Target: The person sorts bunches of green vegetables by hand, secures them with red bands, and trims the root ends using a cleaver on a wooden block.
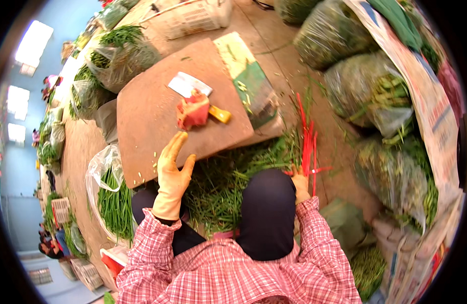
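My left hand (173, 174), in a yellowish rubber glove, is raised at the near edge of the wooden board (149, 110), fingers apart and holding nothing. On the board lie a crumpled red cloth (193, 110), a yellow handle (220, 114) sticking out beside it, and a white packet (189, 84). My right hand (300, 184), also gloved, reaches down past my right knee to a bundle of red plastic ties (308, 148) on the floor. Its fingertips are at the ties; whether they grip them cannot be seen. Cut green stalks (218, 190) lie between my legs under the board.
Plastic bags of green vegetables (370, 91) line the right side. To the left stand an open bag of long green stalks (115, 201) and more filled bags (123, 60). A pale crate (191, 17) is beyond the board. Several people sit far off at the left.
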Demonstrator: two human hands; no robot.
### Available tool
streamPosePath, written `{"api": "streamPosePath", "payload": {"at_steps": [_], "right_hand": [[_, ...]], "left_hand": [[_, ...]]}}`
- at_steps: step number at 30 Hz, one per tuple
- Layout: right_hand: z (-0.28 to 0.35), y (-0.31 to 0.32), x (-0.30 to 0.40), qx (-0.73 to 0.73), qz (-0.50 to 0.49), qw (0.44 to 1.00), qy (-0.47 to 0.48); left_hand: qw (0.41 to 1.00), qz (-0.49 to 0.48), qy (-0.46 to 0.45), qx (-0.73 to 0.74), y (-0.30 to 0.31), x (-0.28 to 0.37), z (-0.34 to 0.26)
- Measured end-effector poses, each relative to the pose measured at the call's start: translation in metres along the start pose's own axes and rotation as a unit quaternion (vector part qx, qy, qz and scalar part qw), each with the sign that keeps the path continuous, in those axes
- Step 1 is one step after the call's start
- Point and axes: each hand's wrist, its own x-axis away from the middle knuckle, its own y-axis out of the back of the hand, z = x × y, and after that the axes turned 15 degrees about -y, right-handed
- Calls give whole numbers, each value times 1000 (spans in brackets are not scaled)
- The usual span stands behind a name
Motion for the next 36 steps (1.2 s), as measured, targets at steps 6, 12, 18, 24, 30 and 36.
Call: {"api": "streamPosePath", "payload": {"at_steps": [6, 12, 18, 24, 30, 36], "right_hand": [[-14, -51, -61, 148, -27, 956, 250], [-11, 13, -43, -153, -50, 971, 176], [3, 72, -9, -399, -36, 916, -2], [44, 205, 42, -588, 12, 808, -40], [87, 272, 97, -628, -30, 767, 128], [116, 305, 158, -410, -107, 838, 345]], "left_hand": [[999, 6, 21, -23, -39, -43, 45], [993, -71, -38, 88, -70, -92, 33], [980, -67, 127, -138, -7, 41, 103], [999, 34, 9, -27, 24, 57, -18], [848, -20, 190, 494, 6, -13, -97], [749, 11, 155, 644, -5, -31, -136]]}}
